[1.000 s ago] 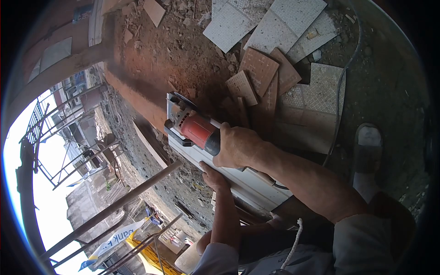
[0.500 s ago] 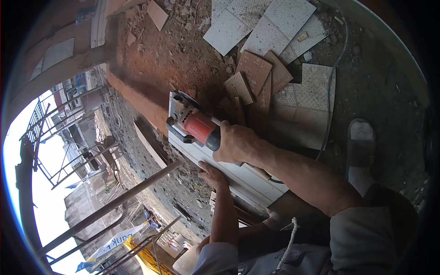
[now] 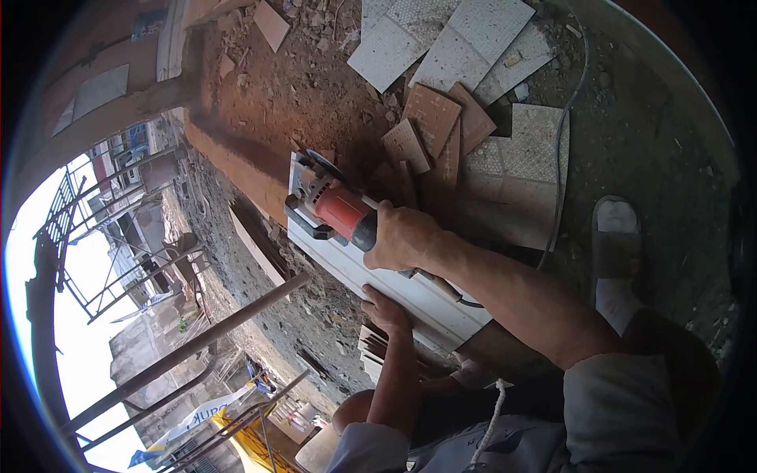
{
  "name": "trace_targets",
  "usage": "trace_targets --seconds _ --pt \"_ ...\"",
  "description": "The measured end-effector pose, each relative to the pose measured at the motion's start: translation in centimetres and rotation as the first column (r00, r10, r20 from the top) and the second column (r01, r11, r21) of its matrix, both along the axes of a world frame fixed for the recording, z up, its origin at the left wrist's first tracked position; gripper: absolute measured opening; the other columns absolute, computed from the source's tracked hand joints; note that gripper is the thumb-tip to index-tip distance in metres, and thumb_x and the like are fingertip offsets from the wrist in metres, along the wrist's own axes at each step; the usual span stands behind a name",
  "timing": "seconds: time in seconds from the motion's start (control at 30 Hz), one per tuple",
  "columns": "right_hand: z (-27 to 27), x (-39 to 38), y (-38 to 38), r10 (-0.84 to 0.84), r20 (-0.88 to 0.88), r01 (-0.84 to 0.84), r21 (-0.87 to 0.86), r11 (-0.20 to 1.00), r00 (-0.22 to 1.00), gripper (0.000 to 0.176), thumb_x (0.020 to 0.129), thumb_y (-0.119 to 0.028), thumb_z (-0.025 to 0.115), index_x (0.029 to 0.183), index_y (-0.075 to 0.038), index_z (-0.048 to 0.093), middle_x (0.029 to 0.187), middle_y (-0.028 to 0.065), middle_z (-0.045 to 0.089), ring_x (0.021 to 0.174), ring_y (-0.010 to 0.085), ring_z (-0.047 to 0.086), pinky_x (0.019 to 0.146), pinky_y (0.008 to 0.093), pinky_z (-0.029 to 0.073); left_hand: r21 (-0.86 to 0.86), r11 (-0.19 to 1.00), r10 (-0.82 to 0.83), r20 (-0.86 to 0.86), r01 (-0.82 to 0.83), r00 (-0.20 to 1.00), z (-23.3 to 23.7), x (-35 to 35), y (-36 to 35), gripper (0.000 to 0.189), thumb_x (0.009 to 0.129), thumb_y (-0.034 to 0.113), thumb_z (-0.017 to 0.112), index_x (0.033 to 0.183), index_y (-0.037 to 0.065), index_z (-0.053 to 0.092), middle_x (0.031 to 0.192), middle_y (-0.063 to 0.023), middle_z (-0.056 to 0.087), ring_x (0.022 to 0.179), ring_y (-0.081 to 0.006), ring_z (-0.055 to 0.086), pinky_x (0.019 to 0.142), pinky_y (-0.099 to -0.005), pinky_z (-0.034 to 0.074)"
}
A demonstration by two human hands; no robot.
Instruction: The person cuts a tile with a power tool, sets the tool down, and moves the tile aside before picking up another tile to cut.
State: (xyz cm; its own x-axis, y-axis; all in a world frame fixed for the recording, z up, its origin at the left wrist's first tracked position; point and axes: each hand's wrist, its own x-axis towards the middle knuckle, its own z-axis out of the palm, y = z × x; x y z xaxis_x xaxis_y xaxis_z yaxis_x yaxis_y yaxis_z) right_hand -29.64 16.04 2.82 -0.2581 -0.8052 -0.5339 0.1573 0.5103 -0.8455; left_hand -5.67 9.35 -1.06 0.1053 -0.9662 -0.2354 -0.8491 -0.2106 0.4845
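My right hand is wrapped round the black rear end of a red handheld disc cutter. The cutter rests on the far end of a long white tile, its dark round disc at the tile's edge. A black loop-shaped part sticks out on the cutter's left side. Along the tile's near-left edge lies my left hand, its fingers stretched out and touching the tile. Part of that hand's underside is hidden.
Brown tile pieces and speckled white tiles lie on the dirt. A power cord runs along the right, near a sandalled foot. A metal pole crosses at left. Stacked tiles sit below my left hand.
My left hand has slid along the tile's edge, back toward my body. The cutter has shifted only slightly, still in my right hand, and its disc shows more clearly.
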Motion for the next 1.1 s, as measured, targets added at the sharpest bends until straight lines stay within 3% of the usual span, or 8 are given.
trace_targets --seconds 0.1,0.37,1.1 --pt "0.1 -0.4 0.2 0.004 0.009 -0.004 0.002 1.0 1.0 0.068 0.068 -0.033 0.072 0.114 0.011 0.047 0.097 0.0327 0.066 0.094 0.0405 0.069 0.087 0.0412 0.055 -0.004 1.0 0.002 0.041 -0.002 0.999 -0.2 0.4 -0.4 0.083 0.098 0.06 0.04 0.133 -0.015 0.037 0.128 -0.0349 0.048 0.111 -0.0372 0.059 0.092 -0.0431 0.051" --pt "0.0 -0.4 0.7 0.036 0.025 -0.036 -0.003 0.999 0.999 0.07 0.068 -0.033 0.071 0.116 0.011 0.047 0.1 0.0317 0.066 0.096 0.0394 0.069 0.087 0.0408 0.055 0.003 1.0 -0.008 -0.113 0.008 0.994 -0.9 1.2 -0.6 0.079 0.097 0.06 0.042 0.13 -0.012 0.038 0.126 -0.0309 0.049 0.108 -0.0334 0.059 0.09 -0.0419 0.051" --pt "-0.1 -0.2 1.3 0.023 0.033 -0.023 -0.014 1.0 0.999 0.067 0.069 -0.032 0.071 0.115 0.011 0.047 0.099 0.031 0.066 0.095 0.0395 0.069 0.087 0.0413 0.055 0.014 1.0 0.019 -0.061 -0.018 0.998 -0.7 0.6 -0.5 0.079 0.098 0.059 0.04 0.132 -0.012 0.038 0.127 -0.032 0.05 0.109 -0.0358 0.059 0.091 -0.0433 0.051"
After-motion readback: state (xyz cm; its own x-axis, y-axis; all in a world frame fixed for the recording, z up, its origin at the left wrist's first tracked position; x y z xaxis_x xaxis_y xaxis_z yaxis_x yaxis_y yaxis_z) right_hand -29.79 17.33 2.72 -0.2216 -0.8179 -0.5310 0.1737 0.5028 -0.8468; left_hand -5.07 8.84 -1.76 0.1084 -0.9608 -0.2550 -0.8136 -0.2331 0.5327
